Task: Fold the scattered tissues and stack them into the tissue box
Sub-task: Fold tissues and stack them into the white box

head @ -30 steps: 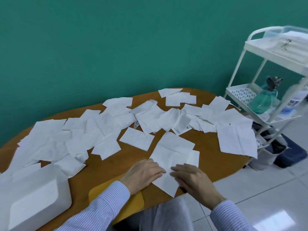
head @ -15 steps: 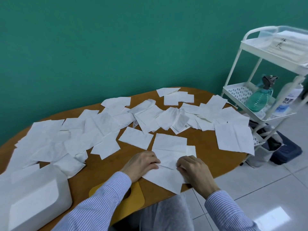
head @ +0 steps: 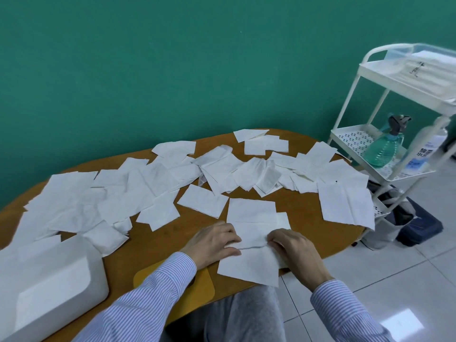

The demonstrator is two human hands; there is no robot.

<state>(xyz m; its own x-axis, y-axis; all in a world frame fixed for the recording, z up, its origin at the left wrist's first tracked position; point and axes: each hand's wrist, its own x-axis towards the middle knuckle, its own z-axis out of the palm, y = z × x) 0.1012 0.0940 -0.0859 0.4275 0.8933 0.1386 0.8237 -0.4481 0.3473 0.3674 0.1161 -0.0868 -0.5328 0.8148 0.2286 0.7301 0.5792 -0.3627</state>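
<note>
Several white tissues (head: pixel 158 186) lie scattered over the wooden table (head: pixel 162 240). One tissue (head: pixel 249 265) sits at the near edge, its lower part hanging past the rim. My left hand (head: pixel 212 243) pinches its left side and my right hand (head: pixel 293 248) pinches its right side along a crease. Under its far edge lie two more tissues (head: pixel 251 211). The white tissue box (head: pixel 49 287) stands at the near left corner, with tissue showing in it.
A white rolling cart (head: pixel 370 144) stands right of the table with a green spray bottle (head: pixel 385 149) and a white bottle (head: pixel 429 149) on its middle shelf. A yellow pad (head: pixel 199 290) lies at the near edge under my left forearm. Bags sit on the floor by the cart.
Both hands have drawn the near tissue toward me and bunched it along a crease; its lower part now hangs over the table edge.
</note>
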